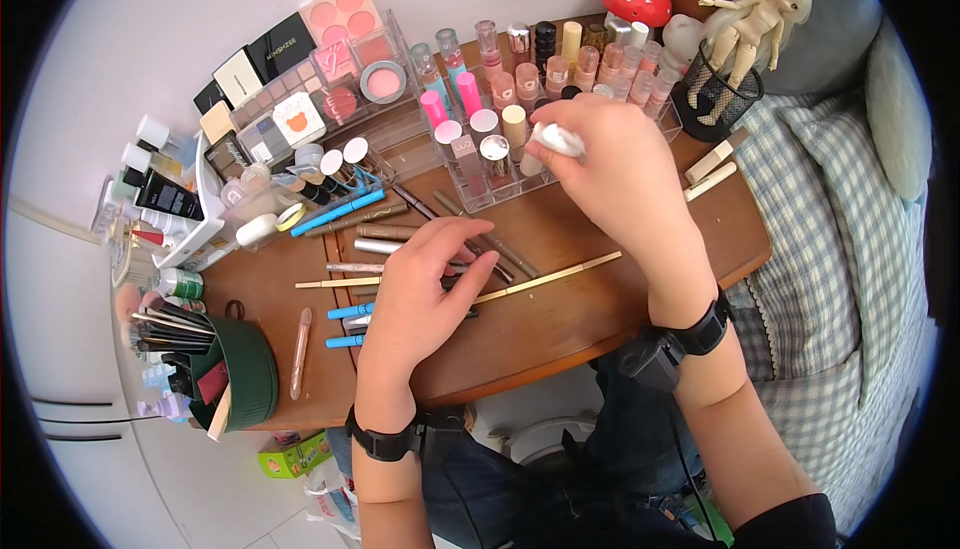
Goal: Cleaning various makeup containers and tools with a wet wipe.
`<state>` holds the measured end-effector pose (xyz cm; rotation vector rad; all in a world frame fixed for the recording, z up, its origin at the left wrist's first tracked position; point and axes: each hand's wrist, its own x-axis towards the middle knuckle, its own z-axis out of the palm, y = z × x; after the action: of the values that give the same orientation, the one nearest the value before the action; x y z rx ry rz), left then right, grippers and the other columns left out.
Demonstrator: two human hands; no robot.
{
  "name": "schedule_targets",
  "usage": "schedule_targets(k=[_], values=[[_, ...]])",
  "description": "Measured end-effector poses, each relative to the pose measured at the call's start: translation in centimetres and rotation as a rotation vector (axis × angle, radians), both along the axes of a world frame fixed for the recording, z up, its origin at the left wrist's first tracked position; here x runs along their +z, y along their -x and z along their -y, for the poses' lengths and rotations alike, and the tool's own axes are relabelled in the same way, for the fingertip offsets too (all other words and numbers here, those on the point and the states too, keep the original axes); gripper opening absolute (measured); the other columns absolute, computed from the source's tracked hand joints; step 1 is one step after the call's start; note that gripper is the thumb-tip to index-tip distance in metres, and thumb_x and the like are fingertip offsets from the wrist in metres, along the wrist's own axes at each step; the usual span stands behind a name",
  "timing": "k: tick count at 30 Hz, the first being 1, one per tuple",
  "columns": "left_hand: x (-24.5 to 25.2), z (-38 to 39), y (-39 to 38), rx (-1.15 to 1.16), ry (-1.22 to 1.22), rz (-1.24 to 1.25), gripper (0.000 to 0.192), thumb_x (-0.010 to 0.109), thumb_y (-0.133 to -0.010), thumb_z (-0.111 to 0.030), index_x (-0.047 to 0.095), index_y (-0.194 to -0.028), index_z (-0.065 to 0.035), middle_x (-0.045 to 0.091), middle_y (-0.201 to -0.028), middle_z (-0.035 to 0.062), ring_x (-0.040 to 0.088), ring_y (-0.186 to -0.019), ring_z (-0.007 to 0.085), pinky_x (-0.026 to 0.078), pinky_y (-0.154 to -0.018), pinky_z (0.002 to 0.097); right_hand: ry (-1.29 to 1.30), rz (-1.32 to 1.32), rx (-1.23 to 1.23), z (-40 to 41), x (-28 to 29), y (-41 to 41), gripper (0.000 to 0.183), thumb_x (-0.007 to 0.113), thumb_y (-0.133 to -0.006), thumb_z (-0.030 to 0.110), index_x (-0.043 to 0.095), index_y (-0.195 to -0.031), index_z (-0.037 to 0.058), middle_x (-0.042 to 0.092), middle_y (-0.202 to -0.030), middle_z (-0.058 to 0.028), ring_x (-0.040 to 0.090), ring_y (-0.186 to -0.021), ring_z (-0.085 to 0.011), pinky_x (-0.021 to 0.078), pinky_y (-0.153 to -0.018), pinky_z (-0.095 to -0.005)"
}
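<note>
My right hand (611,159) grips a small white item (559,139), perhaps a wad of tissue, above the front right part of a clear acrylic organizer (501,195) filled with lip product tubes. Over the loose cosmetic pens, my left hand (424,290) hovers with thumb and fingers apart and nothing between them. Brown pencils (504,247), a blue pen (337,213), a silver tube (377,246) and gold sticks (551,277) lie around and partly under it. A pink pen (301,354) lies apart at the left.
A green brush holder (255,373) stands at the desk's left edge. Compacts and palettes (281,46) lean against the wall. At the right are a black mesh cup (712,99) with a doll (754,20) in it, two cream tubes (709,181) and a checked bed cover (810,264).
</note>
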<state>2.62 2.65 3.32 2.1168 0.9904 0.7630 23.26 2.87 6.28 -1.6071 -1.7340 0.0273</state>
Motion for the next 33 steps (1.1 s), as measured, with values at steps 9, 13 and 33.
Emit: schedule_targets(k=[9, 13, 33], values=[[-0.1, 0.1, 0.4, 0.014, -0.001, -0.015, 0.024, 0.065, -0.082, -0.009, 0.062, -0.104, -0.0017, 0.061, -0.094, 0.0109, 0.062, -0.071, 0.0185, 0.05, -0.062, 0.0287, 0.021, 0.009, 0.025, 0.7, 1.3, -0.3, 0.014, 0.068, -0.076, 0.019, 0.067, -0.084, 0.0069, 0.064, -0.08, -0.014, 0.063, -0.076, -0.0316, 0.0496, -0.067, -0.0417], [0.0, 0.0, -0.4, -0.001, 0.006, 0.018, 0.024, 0.065, -0.079, -0.003, 0.063, -0.103, -0.0014, 0.063, -0.093, 0.0106, 0.061, -0.073, 0.0151, 0.048, -0.062, 0.0254, -0.042, -0.208, -0.102, 3.7, 5.5, -2.9, 0.021, 0.071, -0.072, 0.017, 0.068, -0.085, 0.0, 0.064, -0.073, -0.0176, 0.063, -0.068, -0.0316, 0.0488, -0.065, -0.0385], [-0.3, -0.1, -0.3, 0.008, 0.0, -0.009, 0.02, 0.064, -0.08, -0.003, 0.064, -0.1, -0.0009, 0.063, -0.088, 0.0091, 0.061, -0.073, 0.0151, 0.047, -0.062, 0.0259, -0.055, -0.083, -0.05, 2.4, 3.6, -3.8, 0.014, 0.069, -0.073, 0.018, 0.068, -0.079, 0.0046, 0.064, -0.073, -0.0154, 0.062, -0.071, -0.0346, 0.0487, -0.065, -0.0404]])
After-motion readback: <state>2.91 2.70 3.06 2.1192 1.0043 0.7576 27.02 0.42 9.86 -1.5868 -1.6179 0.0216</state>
